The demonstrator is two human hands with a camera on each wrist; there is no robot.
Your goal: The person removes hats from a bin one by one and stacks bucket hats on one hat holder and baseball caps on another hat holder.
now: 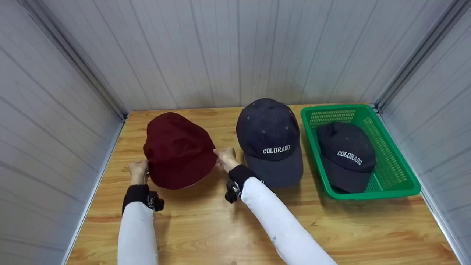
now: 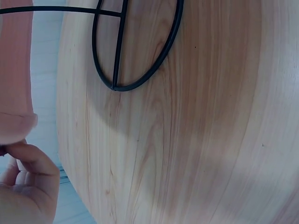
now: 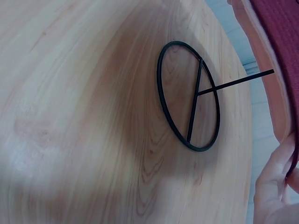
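With your left hand [image 1: 138, 170] & right hand [image 1: 225, 157] both pinching the maroon cap [image 1: 178, 151] by its edges above the wire stand [image 3: 189, 96], keep it level & centred w/ even grip.

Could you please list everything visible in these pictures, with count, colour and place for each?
maroon cap: one, dark red, left on the table, held up at both sides
wire stand: one, black, round base on the table under the maroon cap
Colorado cap: one, dark navy, table centre
cap in basket: one, black
basket: one, green, right side
table: one, light wood
left hand: grips the cap's left edge
right hand: pinches the right edge
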